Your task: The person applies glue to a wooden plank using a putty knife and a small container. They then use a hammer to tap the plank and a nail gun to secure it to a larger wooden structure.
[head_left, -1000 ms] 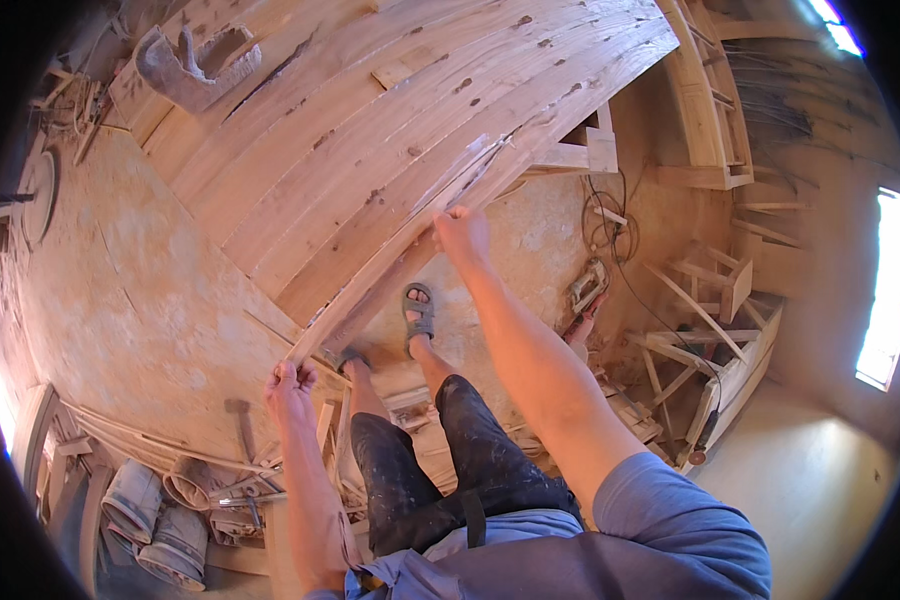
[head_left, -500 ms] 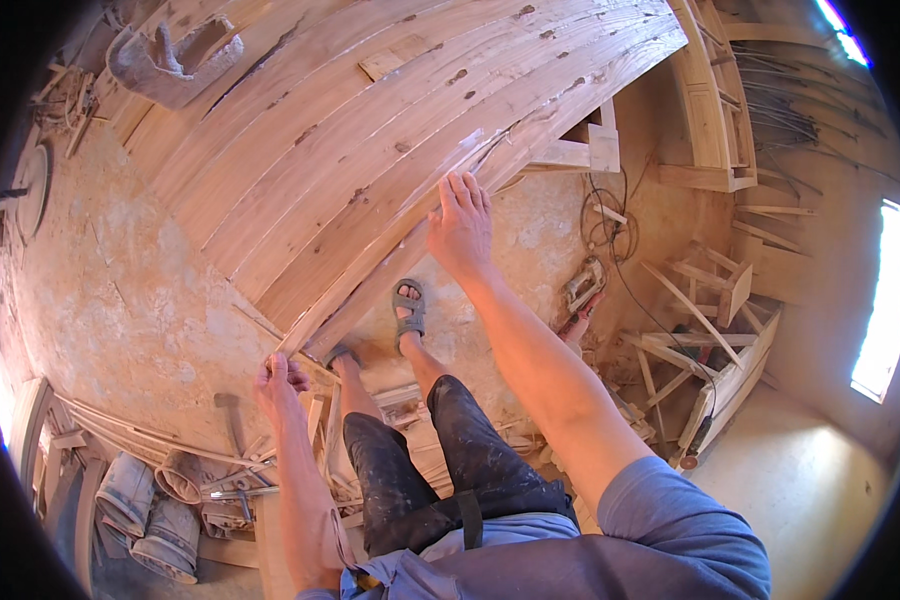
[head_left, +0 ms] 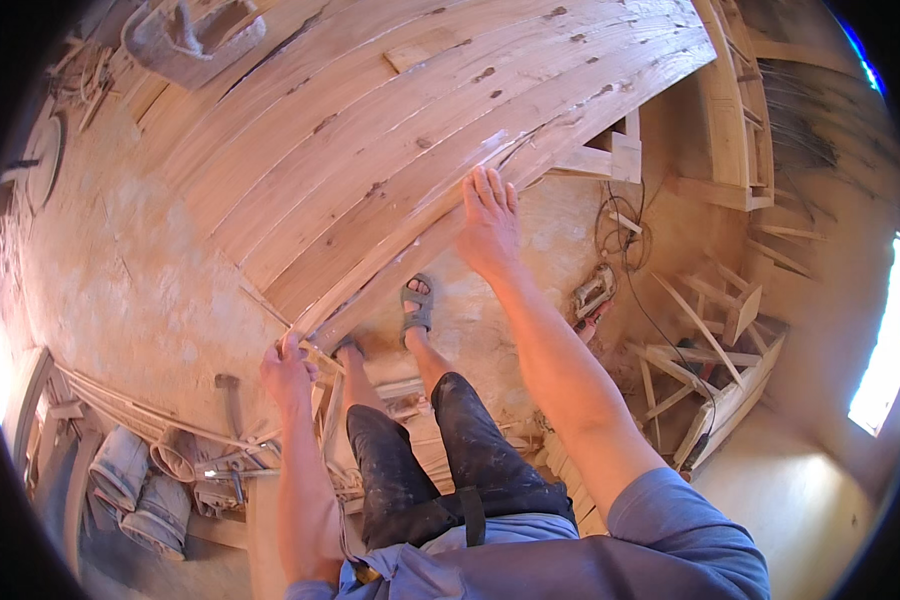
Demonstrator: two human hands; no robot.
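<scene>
A broad panel of joined wooden planks (head_left: 360, 150), marked with dark knots and pale seams, slants across the upper part of the view. Along its near edge runs a long narrow wooden strip (head_left: 378, 268). My left hand (head_left: 288, 372) is closed at the strip's lower left end, thumb and fingers pinching it. Farther up the same edge, my right hand (head_left: 488, 225) rests with fingers stretched out and flat on the wood. The undersides of its fingers are hidden.
A rough trough-like block (head_left: 185, 45) sits on the panel's far left. Dusty buckets (head_left: 158, 515), a hammer (head_left: 230, 405) and wood strips lie at lower left. On the right are a power tool (head_left: 594, 295), its cable and a wooden frame (head_left: 710, 390). My sandalled feet stand below the panel.
The whole view has shifted, so the panel and floor objects sit slightly farther right. Both hands stay at about the same places along the edge; my left fingers have changed their grip slightly.
</scene>
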